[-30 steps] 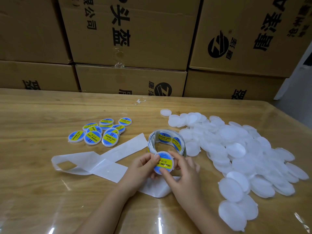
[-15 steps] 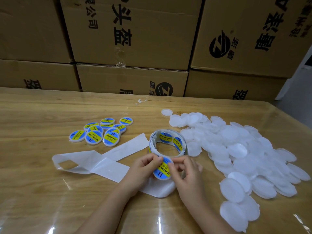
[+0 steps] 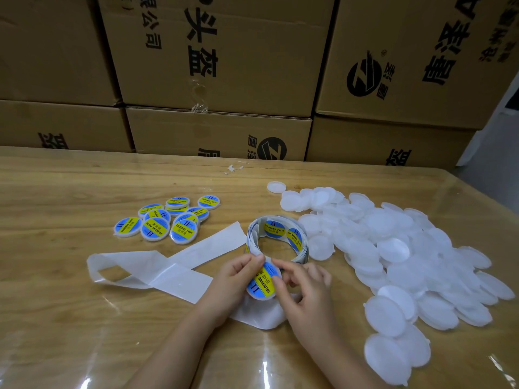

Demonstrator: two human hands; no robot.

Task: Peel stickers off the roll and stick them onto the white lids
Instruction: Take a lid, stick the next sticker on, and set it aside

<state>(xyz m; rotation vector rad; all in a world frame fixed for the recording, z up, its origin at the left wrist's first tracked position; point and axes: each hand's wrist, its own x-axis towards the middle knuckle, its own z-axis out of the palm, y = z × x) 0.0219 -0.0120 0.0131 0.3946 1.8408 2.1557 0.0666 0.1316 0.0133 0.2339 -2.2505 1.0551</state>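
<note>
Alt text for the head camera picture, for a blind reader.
A person's left hand and right hand pinch a white lid bearing a blue-and-yellow soldering paste sticker above a wooden table. Behind it stands the sticker roll; labelled lids lie to the left, plain white lids are heaped to the right, before cardboard boxes.

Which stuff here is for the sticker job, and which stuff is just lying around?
For the job: sticker roll; the lid in hand, pinched by the left hand and right hand; plain white lids waiting; stickered lids already done.

Just lying about: empty backing strip; cardboard boxes at the back; small white scrap.
</note>
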